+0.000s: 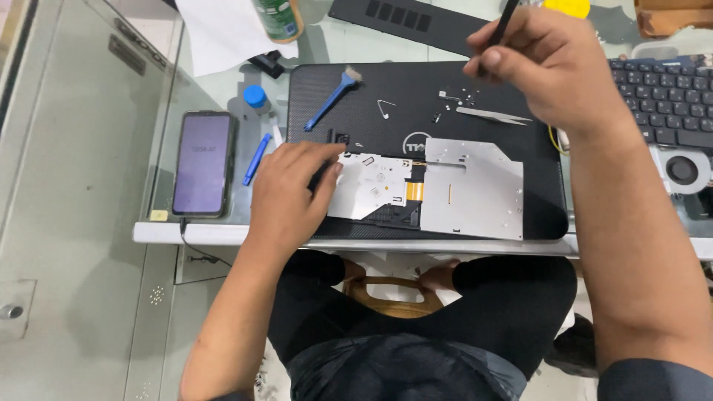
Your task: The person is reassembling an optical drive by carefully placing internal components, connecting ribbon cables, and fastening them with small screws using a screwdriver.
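A silver optical drive (453,189) lies opened on a black laptop lid (386,104), its orange ribbon cable (414,191) showing in the middle. My left hand (293,193) presses on the drive's left end. Raised above the lid's far right corner, my right hand (549,63) pinches a thin black tool (505,21). Below that hand, metal tweezers (492,114) and several tiny screws (457,95) rest on the lid. A blue brush (333,96) lies at the lid's far left.
A phone (202,162) with a lit screen lies left of the lid, beside a blue pry tool (257,158) and a blue cap (255,95). A keyboard (665,93) and a fan (682,171) sit at right. A black vented panel (416,21) lies behind. The glass table edge (223,234) runs near my knees.
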